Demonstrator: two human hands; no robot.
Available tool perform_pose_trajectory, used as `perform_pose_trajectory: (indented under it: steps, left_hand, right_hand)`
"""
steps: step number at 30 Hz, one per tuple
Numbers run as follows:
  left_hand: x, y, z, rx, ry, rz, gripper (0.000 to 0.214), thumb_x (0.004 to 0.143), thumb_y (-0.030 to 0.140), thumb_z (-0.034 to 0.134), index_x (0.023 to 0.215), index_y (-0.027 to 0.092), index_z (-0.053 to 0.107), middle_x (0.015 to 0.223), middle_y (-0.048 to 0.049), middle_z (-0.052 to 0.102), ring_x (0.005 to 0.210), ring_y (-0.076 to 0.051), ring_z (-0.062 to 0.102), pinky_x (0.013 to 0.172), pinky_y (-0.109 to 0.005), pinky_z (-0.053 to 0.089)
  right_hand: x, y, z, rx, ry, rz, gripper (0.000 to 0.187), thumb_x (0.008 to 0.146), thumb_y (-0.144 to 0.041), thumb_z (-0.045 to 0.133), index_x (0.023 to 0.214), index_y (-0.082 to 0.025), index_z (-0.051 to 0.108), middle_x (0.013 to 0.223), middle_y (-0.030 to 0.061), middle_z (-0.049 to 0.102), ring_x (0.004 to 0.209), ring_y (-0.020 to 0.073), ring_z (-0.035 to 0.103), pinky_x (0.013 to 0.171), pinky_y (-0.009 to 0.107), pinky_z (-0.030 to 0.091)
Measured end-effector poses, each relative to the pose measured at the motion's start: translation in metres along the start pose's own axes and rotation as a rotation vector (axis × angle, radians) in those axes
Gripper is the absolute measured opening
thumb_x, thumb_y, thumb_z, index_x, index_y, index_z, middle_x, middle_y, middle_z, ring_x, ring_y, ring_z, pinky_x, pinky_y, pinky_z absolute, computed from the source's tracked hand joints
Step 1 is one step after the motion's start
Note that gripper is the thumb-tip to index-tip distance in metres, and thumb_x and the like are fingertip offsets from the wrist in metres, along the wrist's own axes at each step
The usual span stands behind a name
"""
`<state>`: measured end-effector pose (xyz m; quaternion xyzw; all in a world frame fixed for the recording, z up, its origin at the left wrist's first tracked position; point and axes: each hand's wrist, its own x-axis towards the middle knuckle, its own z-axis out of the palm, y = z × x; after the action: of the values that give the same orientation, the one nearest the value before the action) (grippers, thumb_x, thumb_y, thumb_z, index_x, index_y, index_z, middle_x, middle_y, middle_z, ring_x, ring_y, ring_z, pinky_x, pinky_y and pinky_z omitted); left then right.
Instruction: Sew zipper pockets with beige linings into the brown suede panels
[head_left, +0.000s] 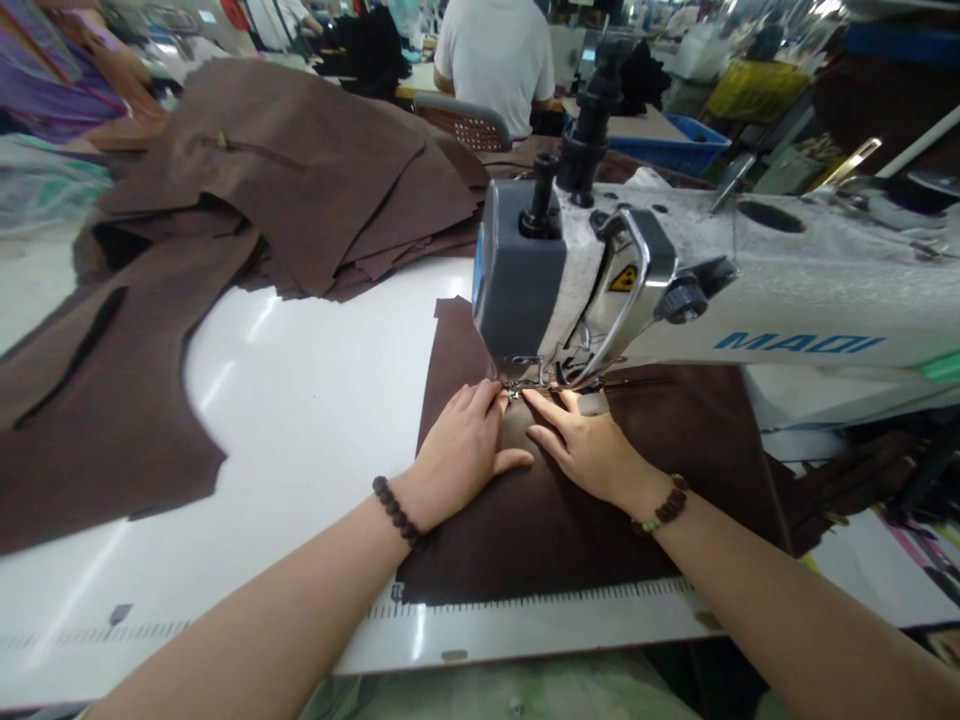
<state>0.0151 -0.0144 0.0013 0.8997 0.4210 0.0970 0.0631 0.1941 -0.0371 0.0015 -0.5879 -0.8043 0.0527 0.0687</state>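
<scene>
A dark brown fabric panel [600, 540] lies flat under the head of a sewing machine [750, 290]. My left hand [465, 445] rests on the panel just left of the presser foot [514, 392], fingers stretched forward and thumb out to the side. On the other side, my right hand [589, 440] lies with spread fingers on the same panel, its index fingertip close to the foot. Some wrap or tape is around one right finger. A dark zipper-like line [637, 382] runs along the panel to the right of the foot. The needle point is hidden.
A pile of brown cut panels [322, 170] covers the back left of the white table [300, 400]. Another brown piece with a slit [127, 370] lies at the left. A ruler scale runs along the front edge. Behind are a seated person [495, 60] and a blue bin [675, 150].
</scene>
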Motion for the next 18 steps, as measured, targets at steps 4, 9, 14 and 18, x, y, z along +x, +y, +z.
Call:
perform_pose_trajectory:
  steps: [4, 9, 14, 18]
  left_hand:
    - [-0.0002, -0.0007, 0.0007, 0.008, 0.002, 0.007, 0.068, 0.074, 0.055, 0.061, 0.116, 0.003, 0.050, 0.116, -0.0163, 0.049, 0.105, -0.029, 0.047, 0.096, -0.041, 0.038]
    - [0.0000, 0.0002, -0.0014, 0.023, 0.001, 0.014, 0.067, 0.075, 0.054, 0.061, 0.116, 0.002, 0.049, 0.115, -0.0171, 0.050, 0.106, -0.030, 0.047, 0.095, -0.042, 0.039]
    - [0.0004, -0.0010, 0.0002, 0.013, 0.024, 0.033, 0.063, 0.075, 0.054, 0.060, 0.112, 0.003, 0.051, 0.115, -0.0165, 0.050, 0.104, -0.029, 0.048, 0.096, -0.041, 0.039]
    - [-0.0007, -0.0010, 0.0014, 0.023, 0.034, 0.042, 0.065, 0.075, 0.054, 0.061, 0.113, 0.002, 0.050, 0.114, -0.0176, 0.050, 0.103, -0.030, 0.049, 0.094, -0.042, 0.040]
  right_hand:
    - [-0.0002, -0.0005, -0.0020, 0.015, -0.004, -0.003, 0.043, 0.091, -0.037, 0.040, 0.131, -0.023, 0.045, 0.127, 0.0142, 0.050, 0.117, 0.0262, 0.047, 0.096, 0.049, 0.036]
    - [0.0007, -0.0016, -0.0041, 0.017, -0.008, -0.020, 0.043, 0.090, -0.036, 0.042, 0.131, -0.022, 0.046, 0.128, 0.0142, 0.049, 0.119, 0.0275, 0.044, 0.096, 0.048, 0.037]
    - [0.0018, 0.0007, -0.0014, 0.014, 0.022, -0.034, 0.043, 0.091, -0.036, 0.040, 0.131, -0.022, 0.046, 0.126, 0.0140, 0.051, 0.121, 0.0271, 0.042, 0.100, 0.051, 0.029]
    - [-0.0003, 0.0006, 0.0002, 0.008, 0.017, -0.042, 0.043, 0.091, -0.037, 0.040, 0.131, -0.021, 0.045, 0.130, 0.0144, 0.047, 0.125, 0.0275, 0.038, 0.103, 0.053, 0.022]
